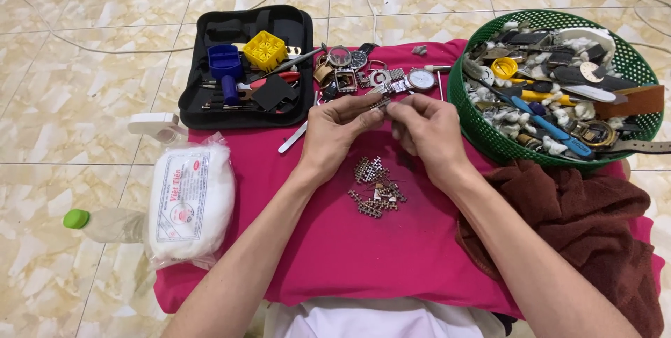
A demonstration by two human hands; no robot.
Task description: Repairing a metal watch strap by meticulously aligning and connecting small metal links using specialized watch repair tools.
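Seemingly, both hands (383, 127) pinch a half-hidden metal watch band (381, 102).

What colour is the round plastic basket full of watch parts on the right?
Green: the round plastic mesh basket is green all round, seen in the head view, the only one.

The watch band (381, 102) I pinch is shiny metal, like the loose links (376, 188) on my matt pink cloth (363, 254). The green basket (482, 128) is glossy plastic; the floor tiles (70, 100) are polished.
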